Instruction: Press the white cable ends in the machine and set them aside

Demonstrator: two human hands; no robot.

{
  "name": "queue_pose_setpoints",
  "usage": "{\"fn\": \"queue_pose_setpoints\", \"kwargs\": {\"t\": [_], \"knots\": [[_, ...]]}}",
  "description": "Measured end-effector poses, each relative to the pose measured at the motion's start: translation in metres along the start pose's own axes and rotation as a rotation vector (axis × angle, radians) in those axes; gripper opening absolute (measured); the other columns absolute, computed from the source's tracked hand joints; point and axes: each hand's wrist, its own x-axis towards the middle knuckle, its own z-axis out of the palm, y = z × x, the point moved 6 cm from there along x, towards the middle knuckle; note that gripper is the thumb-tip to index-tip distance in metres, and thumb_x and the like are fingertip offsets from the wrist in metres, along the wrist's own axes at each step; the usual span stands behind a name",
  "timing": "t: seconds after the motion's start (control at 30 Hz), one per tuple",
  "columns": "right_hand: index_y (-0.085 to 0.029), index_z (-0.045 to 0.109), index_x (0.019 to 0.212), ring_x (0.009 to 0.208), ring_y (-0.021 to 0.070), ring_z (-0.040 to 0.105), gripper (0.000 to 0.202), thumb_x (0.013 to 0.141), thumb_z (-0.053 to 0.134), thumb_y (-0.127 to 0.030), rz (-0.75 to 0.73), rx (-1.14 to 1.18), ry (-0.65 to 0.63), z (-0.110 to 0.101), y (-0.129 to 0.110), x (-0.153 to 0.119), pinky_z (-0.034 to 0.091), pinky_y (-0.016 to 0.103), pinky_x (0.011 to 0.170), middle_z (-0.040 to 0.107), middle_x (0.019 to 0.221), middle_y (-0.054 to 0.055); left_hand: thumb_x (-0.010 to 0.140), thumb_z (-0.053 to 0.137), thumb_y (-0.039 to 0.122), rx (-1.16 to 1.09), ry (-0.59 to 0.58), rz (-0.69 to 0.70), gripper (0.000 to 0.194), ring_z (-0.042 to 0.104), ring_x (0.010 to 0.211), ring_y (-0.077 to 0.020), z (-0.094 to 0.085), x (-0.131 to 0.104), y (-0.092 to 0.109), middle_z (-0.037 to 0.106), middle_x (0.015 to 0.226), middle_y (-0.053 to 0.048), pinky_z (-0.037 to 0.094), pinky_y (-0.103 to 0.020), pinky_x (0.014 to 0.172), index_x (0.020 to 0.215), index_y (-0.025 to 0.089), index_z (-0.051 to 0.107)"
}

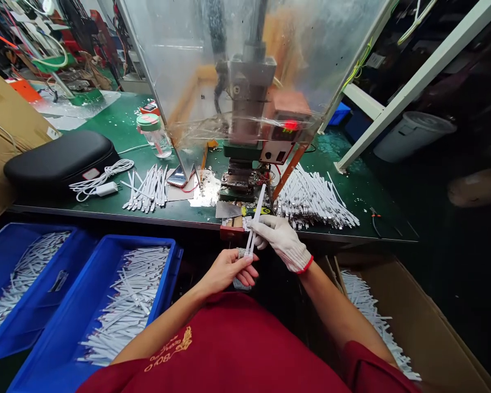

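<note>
Between my two hands are thin white strips (258, 206), one long and pointing up toward the press, the others shorter below it. My bare left hand (232, 267), with a wrapped finger, pinches their lower ends. My right hand (279, 240), in a white glove with a red cuff, has its thumb and fingers closed on them higher up. Just beyond stands a bench press (245, 142) behind a clear plastic shield (196, 71). A scraper with a yellow and black handle (256, 211) lies at the bench edge in front of the press.
White strips are piled right of the press (311, 196) and in a smaller heap at left (147, 188). Blue bins (172, 273) and a cardboard box (417, 311) hold more. A jar (153, 134), phone (177, 176), black cushion (61, 161) and pliers (375, 221) lie on the green bench.
</note>
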Motion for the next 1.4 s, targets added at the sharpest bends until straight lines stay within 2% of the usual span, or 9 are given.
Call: {"fn": "queue_pose_setpoints", "kwargs": {"t": [0.23, 0.4, 0.67, 0.83, 1.13, 1.4], "knots": [[-0.012, 0.067, 0.079, 0.044, 0.0050, 0.045, 0.032, 0.075, 0.072, -0.043, 0.125, 0.310, -0.090, 0.010, 0.019, 0.051, 0.034, 0.016, 0.042, 0.056, 0.058, -0.001, 0.078, 0.069, 0.050, -0.079, 0.106, 0.110, 0.049, 0.070, 0.061, -0.0178, -0.007, 0.006, 0.022, 0.072, 0.076, -0.011, 0.053, -0.023, 0.055, 0.100, 0.007, 0.064], [-0.012, 0.068, 0.080, 0.043, 0.0052, 0.044, 0.031, 0.072, 0.074, -0.041, 0.139, 0.399, -0.054, 0.017, 0.034, 0.076, 0.032, 0.016, 0.038, 0.056, 0.057, -0.001, 0.074, 0.072, 0.050, -0.087, 0.182, 0.097, 0.050, 0.070, 0.060, -0.0180, -0.020, 0.015, 0.027, 0.072, 0.073, -0.011, 0.053, -0.022, 0.053, 0.098, 0.006, 0.065], [-0.012, 0.068, 0.074, 0.042, 0.0069, 0.044, 0.033, 0.069, 0.073, -0.043, 0.124, 0.433, 0.091, 0.018, 0.036, 0.074, 0.032, 0.018, 0.036, 0.055, 0.054, -0.001, 0.075, 0.066, 0.057, -0.035, 0.124, 0.013, 0.049, 0.068, 0.053, -0.0189, -0.024, 0.023, 0.023, 0.070, 0.063, -0.011, 0.050, -0.022, 0.048, 0.080, 0.008, 0.066], [-0.014, 0.067, 0.075, 0.043, 0.0084, 0.048, 0.029, 0.066, 0.075, -0.040, 0.146, 0.480, 0.144, 0.015, 0.040, 0.077, 0.040, 0.019, 0.037, 0.058, 0.058, -0.001, 0.075, 0.066, 0.056, -0.036, 0.131, 0.014, 0.049, 0.069, 0.053, -0.0191, -0.023, 0.022, 0.024, 0.070, 0.063, -0.011, 0.050, -0.022, 0.048, 0.079, 0.008, 0.066], [-0.013, 0.066, 0.077, 0.039, 0.0091, 0.049, 0.031, 0.070, 0.072, -0.043, 0.214, 0.441, 0.127, 0.015, 0.044, 0.081, 0.042, 0.019, 0.036, 0.058, 0.052, 0.000, 0.073, 0.067, 0.058, -0.058, 0.128, 0.004, 0.051, 0.068, 0.053, -0.0190, -0.023, 0.023, 0.024, 0.070, 0.062, -0.011, 0.051, -0.023, 0.050, 0.079, 0.007, 0.067], [-0.014, 0.065, 0.078, 0.035, 0.0088, 0.045, 0.030, 0.072, 0.070, -0.043, 0.238, 0.401, 0.141, 0.015, 0.040, 0.079, 0.037, 0.020, 0.033, 0.055, 0.050, -0.001, 0.073, 0.067, 0.057, -0.081, 0.119, -0.015, 0.050, 0.069, 0.054, -0.0200, -0.022, 0.024, 0.022, 0.070, 0.064, -0.011, 0.051, -0.023, 0.049, 0.080, 0.008, 0.066]]}}
